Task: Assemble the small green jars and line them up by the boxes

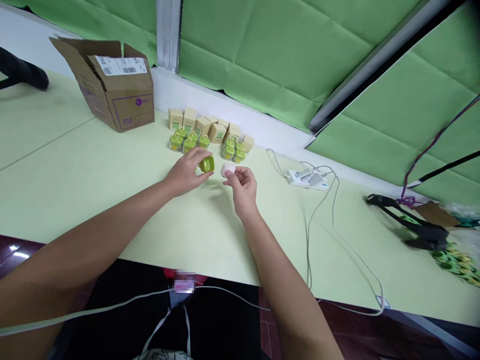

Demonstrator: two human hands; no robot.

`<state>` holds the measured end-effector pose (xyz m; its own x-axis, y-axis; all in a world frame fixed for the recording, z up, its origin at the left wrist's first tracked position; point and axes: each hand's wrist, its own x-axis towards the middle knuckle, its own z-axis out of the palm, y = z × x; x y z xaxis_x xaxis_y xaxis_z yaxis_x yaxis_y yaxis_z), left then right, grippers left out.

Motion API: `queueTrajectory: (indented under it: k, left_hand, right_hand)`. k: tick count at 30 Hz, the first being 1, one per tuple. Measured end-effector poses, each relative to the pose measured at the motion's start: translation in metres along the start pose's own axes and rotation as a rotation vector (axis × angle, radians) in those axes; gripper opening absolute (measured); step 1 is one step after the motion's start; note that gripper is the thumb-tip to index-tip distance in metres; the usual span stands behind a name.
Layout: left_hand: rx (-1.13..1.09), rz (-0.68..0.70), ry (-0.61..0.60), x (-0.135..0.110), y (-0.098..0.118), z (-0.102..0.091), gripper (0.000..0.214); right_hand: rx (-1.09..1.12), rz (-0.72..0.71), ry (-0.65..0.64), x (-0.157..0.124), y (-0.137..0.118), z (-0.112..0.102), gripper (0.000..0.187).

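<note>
Between the fingers of my left hand (188, 172) is a small green square cap (207, 164), its hollow side turned to the right and toward me. Close beside it, my right hand (244, 189) pinches a small white pad-like piece (227, 170); its exact kind is unclear. A narrow gap separates the two pieces, and both are above the table. Just beyond my hands stand several clear jars with green looped lids (189, 145), in two clusters. Behind those is a row of small kraft boxes (218, 133).
An opened cardboard carton (131, 107) stands at the back left. To the right lie a white power strip (307, 179) and a cable trailing over the table's front edge. Farther right are a black stand (408, 220) and several green parts (455, 262).
</note>
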<state>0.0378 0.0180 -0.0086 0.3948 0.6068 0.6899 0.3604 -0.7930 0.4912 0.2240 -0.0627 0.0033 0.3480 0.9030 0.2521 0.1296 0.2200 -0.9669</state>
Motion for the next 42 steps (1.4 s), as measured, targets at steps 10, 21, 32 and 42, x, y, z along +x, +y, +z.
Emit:
queueTrajectory:
  k: [10,21,32,42]
  left_hand:
    - [-0.013,0.175,-0.014,-0.003,0.007,0.004,0.041]
    - [0.07,0.257,-0.03,-0.002,0.004,0.004,0.04]
    - [0.07,0.292,0.027,-0.004,0.006,0.005,0.034]
    - [-0.099,0.105,0.015,-0.003,0.006,0.008,0.042]
  right_hand:
    - [0.12,0.048,-0.136,-0.005,-0.001,0.005,0.061]
    - [0.114,0.011,-0.193,-0.005,0.007,0.007,0.06]
    - [0.058,-0.045,-0.171,-0.005,0.013,0.007,0.054]
    - [0.057,-0.104,-0.18,-0.006,0.012,0.007,0.051]
